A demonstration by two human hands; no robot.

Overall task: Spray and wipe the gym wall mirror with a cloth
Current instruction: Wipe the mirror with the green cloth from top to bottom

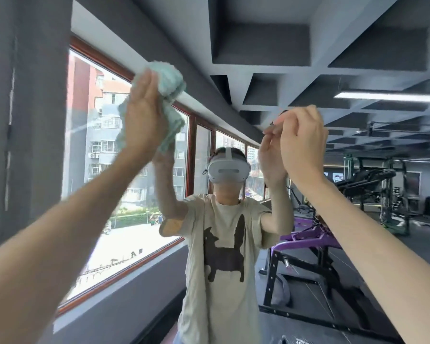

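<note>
The wall mirror [358, 70] fills most of the view and reflects me in a beige T-shirt with a headset. My left hand [142, 117] is raised high, palm flat and fingers straight, and presses a bunched teal cloth [170, 83] against the glass. My right hand [303, 142] is raised at the same height further right, with bent fingers whose tips meet their reflection on the mirror. A small dark spot shows at those fingertips; what it is cannot be made out. No spray bottle is in sight.
A grey wall strip [27, 120] borders the mirror on the left. The glass reflects a row of windows [134, 232], a purple and black weight bench [308, 244] and dark gym machines [382, 189] behind me.
</note>
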